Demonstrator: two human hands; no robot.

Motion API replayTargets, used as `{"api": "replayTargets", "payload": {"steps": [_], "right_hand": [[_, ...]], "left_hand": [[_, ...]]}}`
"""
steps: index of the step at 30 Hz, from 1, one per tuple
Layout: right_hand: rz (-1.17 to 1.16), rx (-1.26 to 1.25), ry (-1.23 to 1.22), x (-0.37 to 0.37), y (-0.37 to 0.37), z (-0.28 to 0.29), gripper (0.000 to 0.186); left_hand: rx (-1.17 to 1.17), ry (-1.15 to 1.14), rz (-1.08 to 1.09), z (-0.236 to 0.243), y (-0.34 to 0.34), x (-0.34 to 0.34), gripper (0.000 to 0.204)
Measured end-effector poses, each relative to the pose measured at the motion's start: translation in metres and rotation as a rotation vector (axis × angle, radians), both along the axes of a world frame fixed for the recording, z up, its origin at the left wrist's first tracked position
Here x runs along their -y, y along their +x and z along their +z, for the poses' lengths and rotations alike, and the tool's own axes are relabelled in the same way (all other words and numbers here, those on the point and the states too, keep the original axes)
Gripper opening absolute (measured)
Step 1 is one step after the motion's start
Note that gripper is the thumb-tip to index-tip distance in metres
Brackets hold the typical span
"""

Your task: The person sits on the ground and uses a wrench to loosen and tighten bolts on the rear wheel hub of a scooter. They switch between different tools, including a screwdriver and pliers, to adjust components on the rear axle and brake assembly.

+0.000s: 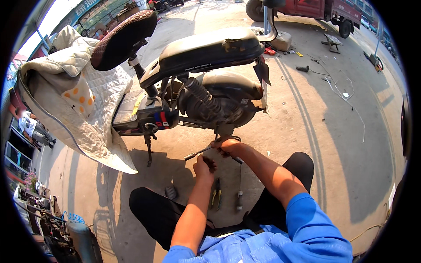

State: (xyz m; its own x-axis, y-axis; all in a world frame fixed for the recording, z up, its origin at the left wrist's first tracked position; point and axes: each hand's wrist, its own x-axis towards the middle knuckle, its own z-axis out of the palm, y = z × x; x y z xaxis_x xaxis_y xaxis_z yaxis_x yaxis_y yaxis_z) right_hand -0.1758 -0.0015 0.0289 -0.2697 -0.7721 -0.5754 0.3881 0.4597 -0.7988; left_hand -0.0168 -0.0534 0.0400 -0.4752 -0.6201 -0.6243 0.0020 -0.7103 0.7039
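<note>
A three-armed socket wrench [203, 151] is under the rear of an electric scooter [210, 98], one arm pointing up to the machine's underside by the rear wheel. My right hand [227, 145] is closed round its middle. Just below the wrench's left arm is my left hand [204, 166], its fingers loosely curled and partly apart, with nothing visible in them. Between my knees, a pair of pliers [216, 193] with yellow-and-black handles lies on the ground. To its right is a screwdriver [239, 200] with a dark handle.
A quilted cream cover [74, 101] drapes over the scooter's front, beside its tilted seat [125, 39]. A side stand [149, 151] reaches down near the left. Wires [340, 87] and a small stool [332, 43] are at the right. A red truck [307, 11] stands far back.
</note>
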Motion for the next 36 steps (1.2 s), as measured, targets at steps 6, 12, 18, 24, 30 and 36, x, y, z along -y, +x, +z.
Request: {"api": "replayTargets", "payload": {"steps": [6, 12, 18, 24, 30, 36], "right_hand": [[-0.043, 0.309, -0.066, -0.001, -0.016, 0.007, 0.014], [0.039, 0.374, -0.211, 0.004, -0.030, -0.005, 0.014], [-0.151, 0.387, -0.093, 0.008, -0.015, 0.006, 0.012], [-0.128, 0.276, -0.076, 0.002, -0.019, 0.007, 0.017], [-0.046, -0.041, 0.038, -0.002, -0.022, 0.015, 0.024], [0.066, -0.269, 0.125, -0.010, -0.029, 0.013, 0.026]], "left_hand": [[0.487, -1.743, -0.300, 0.018, -0.005, -0.021, 0.044], [0.421, -1.423, -0.452, -0.010, -0.025, -0.007, 0.028], [0.272, -1.465, -0.257, -0.038, -0.031, 0.006, 0.010], [0.439, -1.343, -0.349, -0.043, -0.039, 0.008, 0.013], [0.469, -1.270, -0.393, -0.039, -0.042, 0.008, 0.022], [0.005, -0.208, -0.233, -0.014, -0.051, 0.000, 0.024]]}}
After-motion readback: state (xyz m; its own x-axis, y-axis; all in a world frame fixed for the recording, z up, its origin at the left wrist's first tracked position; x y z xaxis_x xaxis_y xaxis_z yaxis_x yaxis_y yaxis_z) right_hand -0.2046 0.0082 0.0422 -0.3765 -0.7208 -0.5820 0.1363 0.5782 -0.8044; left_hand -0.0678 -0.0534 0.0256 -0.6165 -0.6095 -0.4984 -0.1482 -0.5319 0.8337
